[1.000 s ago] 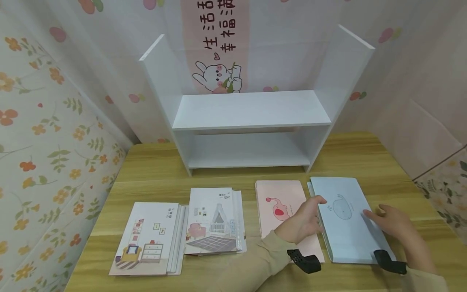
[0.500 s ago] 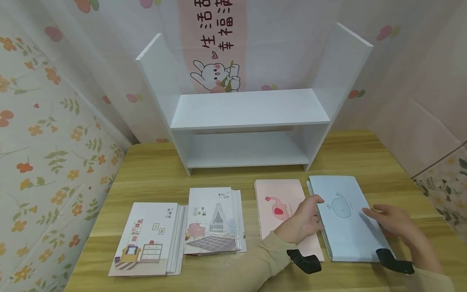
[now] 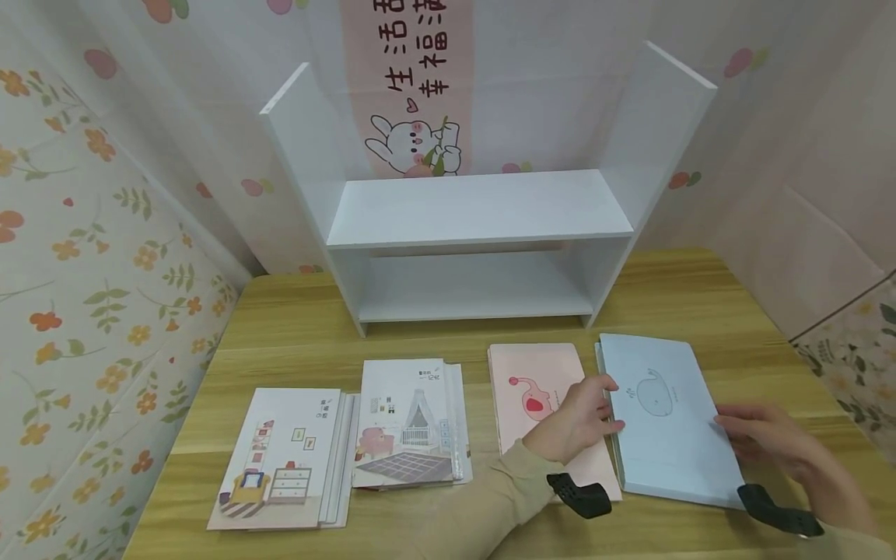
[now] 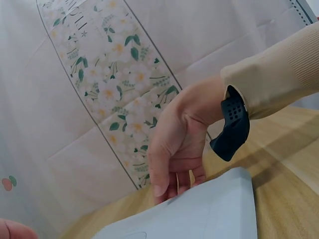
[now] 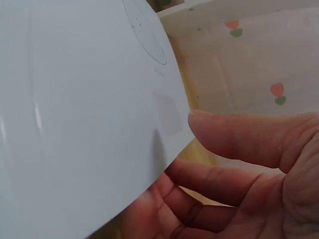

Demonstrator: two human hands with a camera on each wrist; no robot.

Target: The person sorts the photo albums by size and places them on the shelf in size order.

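Observation:
A stack of pale blue notebooks [image 3: 661, 443] with a whale drawing on the cover lies at the right of the table, turned slightly. My left hand [image 3: 575, 420] holds its left edge, with the thumb over the cover and the index finger along the side. At the right edge, my right hand [image 3: 770, 439] grips the stack. In the right wrist view, the right thumb [image 5: 234, 139] meets the edge while the other fingers curl below the cover [image 5: 89, 109]. Under my left forearm lie pink notebooks [image 3: 532, 373] with a red-nosed elephant, partly hidden.
A white two-tier shelf [image 3: 483, 210] stands at the back of the table [image 3: 294, 342]. Two piles of white illustrated notebooks lie in front at left: one with a yellow armchair [image 3: 276, 451], another with a tent [image 3: 402, 424]. Patterned curtains [image 3: 126, 233] surround the table.
The blue stack has shifted a little right and turned slightly. My right hand has moved outward to its right edge; my left thumb has come over the left edge.

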